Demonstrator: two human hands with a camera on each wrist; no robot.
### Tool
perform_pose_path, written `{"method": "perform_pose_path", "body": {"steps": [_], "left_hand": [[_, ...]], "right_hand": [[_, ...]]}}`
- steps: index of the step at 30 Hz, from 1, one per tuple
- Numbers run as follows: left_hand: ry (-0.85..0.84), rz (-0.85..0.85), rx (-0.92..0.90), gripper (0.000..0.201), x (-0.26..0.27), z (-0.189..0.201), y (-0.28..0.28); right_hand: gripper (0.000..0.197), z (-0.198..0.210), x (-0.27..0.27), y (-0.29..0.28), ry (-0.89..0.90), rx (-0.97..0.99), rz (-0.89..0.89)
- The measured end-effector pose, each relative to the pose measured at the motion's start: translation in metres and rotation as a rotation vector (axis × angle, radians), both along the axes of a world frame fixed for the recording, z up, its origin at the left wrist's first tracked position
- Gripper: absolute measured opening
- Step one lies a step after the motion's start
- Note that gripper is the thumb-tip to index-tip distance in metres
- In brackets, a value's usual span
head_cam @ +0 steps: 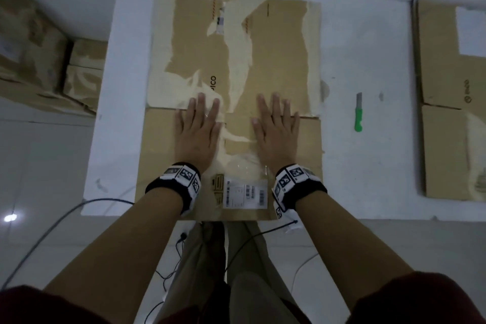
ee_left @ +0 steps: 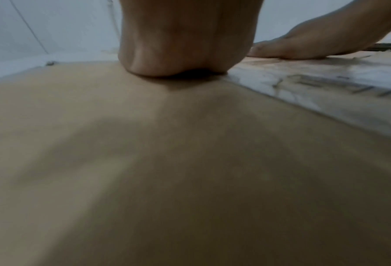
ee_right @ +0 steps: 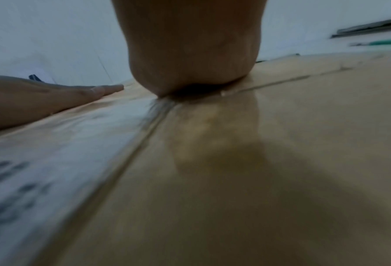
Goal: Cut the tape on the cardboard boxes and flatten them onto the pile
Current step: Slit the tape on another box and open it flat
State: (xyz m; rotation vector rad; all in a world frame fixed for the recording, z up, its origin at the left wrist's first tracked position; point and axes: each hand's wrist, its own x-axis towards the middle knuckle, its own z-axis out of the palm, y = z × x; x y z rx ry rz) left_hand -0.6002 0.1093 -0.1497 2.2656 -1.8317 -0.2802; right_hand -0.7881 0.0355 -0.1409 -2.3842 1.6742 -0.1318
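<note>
A flattened brown cardboard box (head_cam: 284,66) with torn tape marks and a shipping label lies on the white table (head_cam: 368,166). My left hand (head_cam: 200,126) presses flat on it, fingers straight, just left of the middle seam. My right hand (head_cam: 276,126) presses flat beside it on the right. In the left wrist view the heel of my left hand (ee_left: 178,54) bears on the cardboard (ee_left: 144,162). The right wrist view shows my right palm (ee_right: 194,54) down on the taped seam (ee_right: 144,129). A green-handled knife (head_cam: 358,113) lies on the table to the right of the box.
A pile of flattened cardboard (head_cam: 447,102) lies at the table's right end. Several unflattened boxes (head_cam: 39,60) stand on the floor to the left. Cables (head_cam: 52,223) run over the floor near my legs.
</note>
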Motion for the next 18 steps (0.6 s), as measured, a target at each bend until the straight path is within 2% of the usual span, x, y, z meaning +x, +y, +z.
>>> {"method": "perform_pose_path", "body": {"steps": [4,7,10,18], "left_hand": [[0.009,-0.027,0.037,0.058,-0.005,0.005,0.005],[0.057,-0.039,0.031,0.06,-0.02,0.01,0.034],[0.023,-0.088,0.041,0.062,-0.033,0.012,0.065],[0.057,-0.058,0.061,0.063,-0.033,0.014,0.064]], "right_hand": [[0.057,0.008,-0.006,0.008,-0.044,0.078,0.019],[0.057,0.013,-0.013,0.05,-0.119,0.064,0.023],[0.058,0.012,-0.023,0.087,-0.1,0.045,0.057],[0.064,0.013,-0.021,0.089,-0.059,0.058,0.047]]}}
